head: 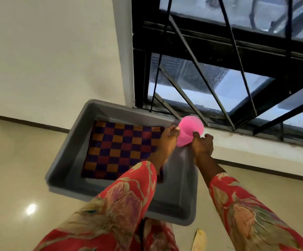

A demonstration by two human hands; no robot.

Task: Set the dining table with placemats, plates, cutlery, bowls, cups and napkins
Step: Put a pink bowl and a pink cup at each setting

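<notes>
**Inspector:** State the position of the cup.

**Assistant:** A pink cup is held up at about 1 o'clock from the centre of the head view, over the far right corner of a grey plastic tub. It is tilted, mouth facing up and away towards the window.

**Inspector:** The hands?

**Assistant:** Both are on the cup. The left hand is at its 9 o'clock side, fingers bent round the wall. The right hand is at its 5 o'clock side, thumb and fingers closed on the lower part. Blur prevents telling exactly how each finger lies.

**Inspector:** Contents of the tub?

**Assistant:** A checked placemat, squares of dark purple, red and orange, lies flat on the tub floor, filling its left part, towards 9 o'clock. The left forearm crosses over the mat's right edge. The right part of the tub floor shows bare grey.

**Inspector:** Where does the tub stand?

**Assistant:** On a pale glossy floor, its far side against the wall and the sill below the window. The window has a black frame with slanting black bars.

**Inspector:** Anything else to record?

**Assistant:** Both arms wear red floral sleeves. A yellowish object, too unclear to name, lies on the floor at 6 o'clock, just beside the tub's near right corner.
</notes>
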